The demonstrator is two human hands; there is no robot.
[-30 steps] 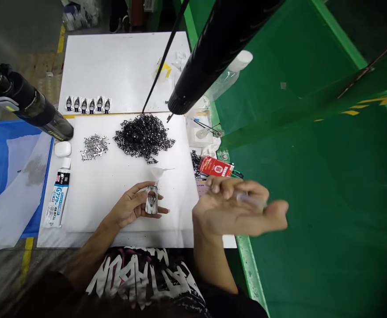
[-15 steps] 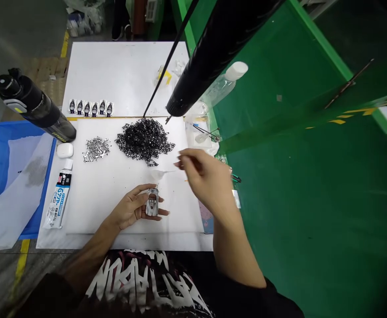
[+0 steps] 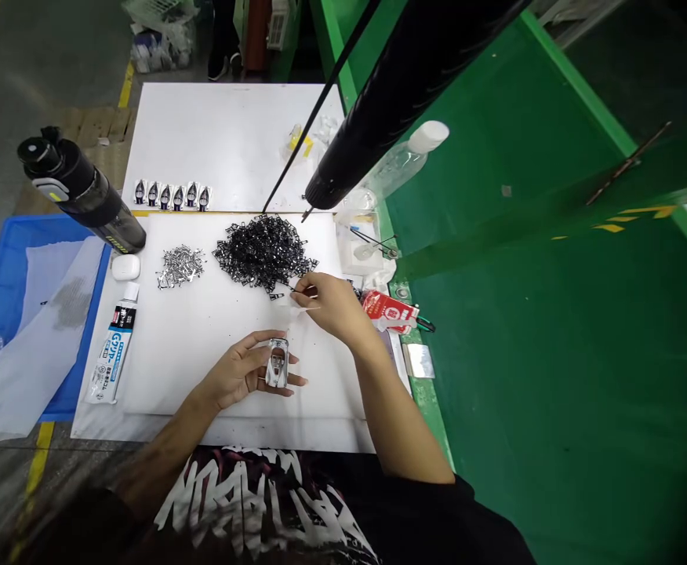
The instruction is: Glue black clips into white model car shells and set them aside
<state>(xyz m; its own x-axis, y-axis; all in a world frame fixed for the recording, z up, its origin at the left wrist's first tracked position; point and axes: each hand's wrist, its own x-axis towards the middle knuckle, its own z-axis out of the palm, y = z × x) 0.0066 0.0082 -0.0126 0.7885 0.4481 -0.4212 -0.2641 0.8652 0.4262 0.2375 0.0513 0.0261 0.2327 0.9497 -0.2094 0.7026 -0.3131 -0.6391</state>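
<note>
The left hand lies palm up just above the lower edge of the board, fingers lightly curled, grasping a small car-shaped piece in white and dark tones. Held this way, the piece appears steadied with its face turned upward. The right hand is closed in a pinch above the board, near the left hand but apart from it, gripping a thin dark pin whose exact kind is too small to tell. Just below that pin lies a translucent plastic scrap.

Both rest over a white foam board, whose pale surface makes the small parts easy to pick out. A heap of black metal frames and a smaller pile of silver metal bits sit within easy reach. To the left lie a tube of G-brand adhesive and a white earbud case, with a black insulated bottle beyond. On the right is a red packet. Farther off, six small car-shaped pieces stand in a tidy row on a second white board, set apart from the loose parts.
</note>
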